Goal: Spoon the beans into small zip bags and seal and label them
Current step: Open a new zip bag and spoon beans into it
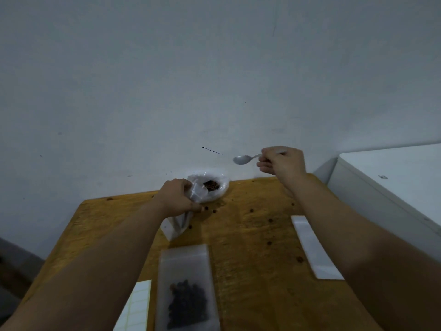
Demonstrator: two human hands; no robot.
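Your left hand (pixel 177 199) curls round a small zip bag (pixel 176 229), just beside the open bag of beans (pixel 212 186) at the table's (pixel 250 235) far edge. Your right hand (pixel 282 163) pinches the spoon (pixel 242 159) by its handle, raised above the table. A filled zip bag (pixel 186 283) lies nearer you.

A yellow-brown wooden table (pixel 250 235) lies beneath the left hand (pixel 177 199), its grain worn and blotchy, its far edge against a pale grey-white wall (pixel 167 80). The wall fills the view above and behind the right hand (pixel 284 162). A short dark streak (pixel 212 150) marks the wall just left of the right hand and above the left one. To the right of the right hand stands a white cabinet (pixel 393 168), just beside the table's right edge. Far to the left of the left hand, below the table, shows a strip of dark floor (pixel 14 266).
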